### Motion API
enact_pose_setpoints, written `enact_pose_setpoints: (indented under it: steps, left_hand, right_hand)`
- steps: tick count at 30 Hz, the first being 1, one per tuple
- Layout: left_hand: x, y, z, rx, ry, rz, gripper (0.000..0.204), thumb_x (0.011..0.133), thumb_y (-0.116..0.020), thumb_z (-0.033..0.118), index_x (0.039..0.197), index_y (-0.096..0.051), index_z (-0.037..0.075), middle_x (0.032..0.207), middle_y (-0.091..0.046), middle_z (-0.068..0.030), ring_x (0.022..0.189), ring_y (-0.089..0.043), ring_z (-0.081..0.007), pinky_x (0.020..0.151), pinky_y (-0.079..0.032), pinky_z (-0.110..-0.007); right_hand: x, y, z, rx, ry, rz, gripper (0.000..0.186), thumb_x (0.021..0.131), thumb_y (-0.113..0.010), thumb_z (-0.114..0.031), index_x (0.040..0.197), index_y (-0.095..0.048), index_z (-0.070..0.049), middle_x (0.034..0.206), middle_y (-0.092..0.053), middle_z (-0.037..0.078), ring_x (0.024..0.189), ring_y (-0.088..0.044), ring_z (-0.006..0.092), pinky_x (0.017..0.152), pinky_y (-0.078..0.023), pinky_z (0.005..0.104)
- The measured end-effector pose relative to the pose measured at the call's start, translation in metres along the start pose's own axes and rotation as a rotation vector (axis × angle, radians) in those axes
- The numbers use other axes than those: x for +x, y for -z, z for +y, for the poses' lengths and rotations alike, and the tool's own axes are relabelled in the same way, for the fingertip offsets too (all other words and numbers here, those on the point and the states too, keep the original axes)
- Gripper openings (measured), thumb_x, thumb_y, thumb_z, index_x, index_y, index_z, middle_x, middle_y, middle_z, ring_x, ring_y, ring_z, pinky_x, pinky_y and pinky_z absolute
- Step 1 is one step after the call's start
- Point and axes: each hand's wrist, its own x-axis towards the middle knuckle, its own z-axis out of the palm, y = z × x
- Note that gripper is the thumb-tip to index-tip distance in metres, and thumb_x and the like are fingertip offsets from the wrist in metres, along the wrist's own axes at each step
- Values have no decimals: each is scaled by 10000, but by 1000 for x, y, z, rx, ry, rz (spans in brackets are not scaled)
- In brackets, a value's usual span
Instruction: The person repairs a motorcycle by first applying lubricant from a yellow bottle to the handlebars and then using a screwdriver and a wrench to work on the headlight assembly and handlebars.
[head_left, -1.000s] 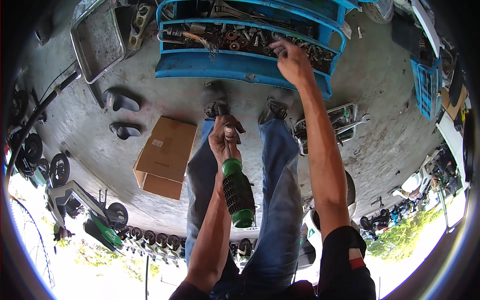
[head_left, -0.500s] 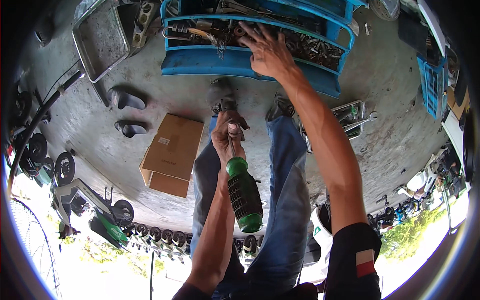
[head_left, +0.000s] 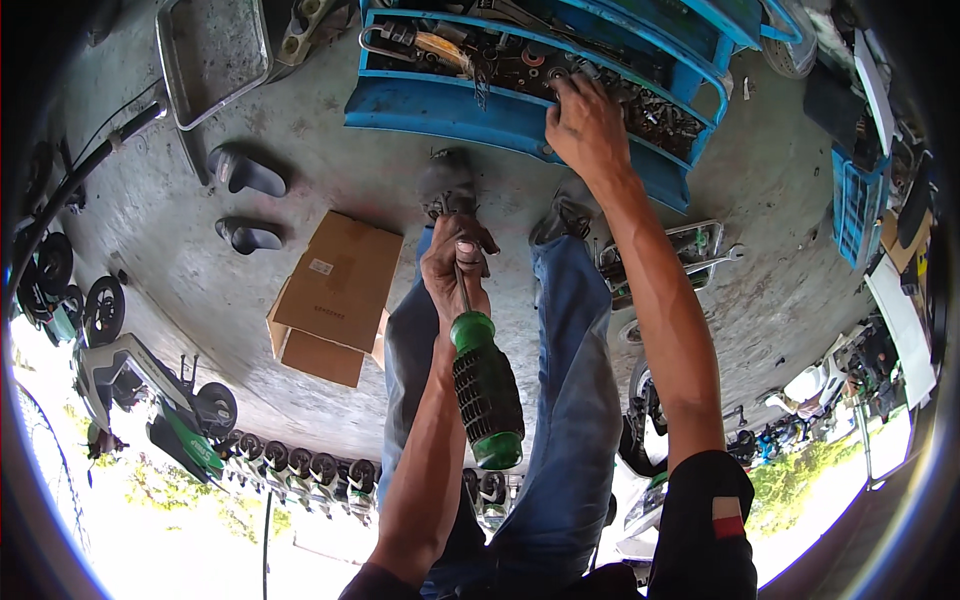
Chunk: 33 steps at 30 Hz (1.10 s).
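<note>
My left hand [head_left: 455, 262] is closed around the metal shaft of a screwdriver [head_left: 487, 400]. Its green and black ridged handle points back toward me, between my knees. Farther off, my right hand [head_left: 590, 125] reaches into a tray of a blue metal toolbox [head_left: 430, 103], fingers bent down and drawn together among small greasy parts. What lies under the fingertips, if anything, is too small to make out. Loose bolts and nuts [head_left: 665, 118] fill the tray to the right of that hand, and a reddish ring [head_left: 533, 57] lies left of it.
An open cardboard box [head_left: 338, 275] stands on the floor left of my legs, near two dark sandals [head_left: 248, 172]. At the right, a metal tray [head_left: 660, 250] holds tools and a wrench [head_left: 715, 258]. An empty-looking metal tray [head_left: 215, 70] and a blue crate [head_left: 858, 205] stand farther out.
My right hand has moved right within the toolbox tray, and its spread fingers have bent and drawn together. The left hand still holds the screwdriver. The view has turned slightly.
</note>
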Motion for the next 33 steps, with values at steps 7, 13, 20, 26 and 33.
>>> enact_pose_setpoints:
  steps: [7,13,20,26,33]
  left_hand:
    - [-9,0,-1,12,12,-20,646,1051,-464,459,587,-412,13,733,-576,-92,772,-477,-204,701,-370,-336]
    - [-4,-5,1,5,-16,-22,626,1059,-463,421,584,-405,18,722,-574,-86,773,-480,-207,721,-374,-335]
    - [-12,-15,-4,-22,5,-47,607,1056,-475,397,582,-410,24,722,-572,-86,772,-474,-205,735,-379,-332]
    - [-21,-19,3,12,108,-64,597,1057,-472,390,590,-425,22,730,-573,-86,760,-470,-202,728,-374,-322]
    - [-22,-24,-2,22,52,-114,598,1058,-450,445,635,-449,24,747,-546,-79,764,-475,-183,741,-388,-327]
  right_hand:
    - [6,-9,-6,-111,-193,121,409,903,-570,-197,1302,-646,-152,1306,-549,181,1256,-503,406,1027,-446,570]
    - [-4,-4,-16,-59,-468,63,445,897,-573,-215,1334,-614,-139,1410,-477,202,1306,-459,418,1067,-402,569]
    - [5,-34,-40,63,-350,253,423,921,-564,-252,1302,-590,-71,1544,-356,237,1492,-233,409,1127,-270,688]
    - [-27,-36,-29,260,-114,235,362,929,-596,-258,1276,-646,-166,1472,-480,145,1386,-426,377,1132,-303,578]
    - [-17,-27,7,214,-814,379,749,937,-532,-348,1470,-278,114,1484,-227,453,1444,-168,589,1103,-235,698]
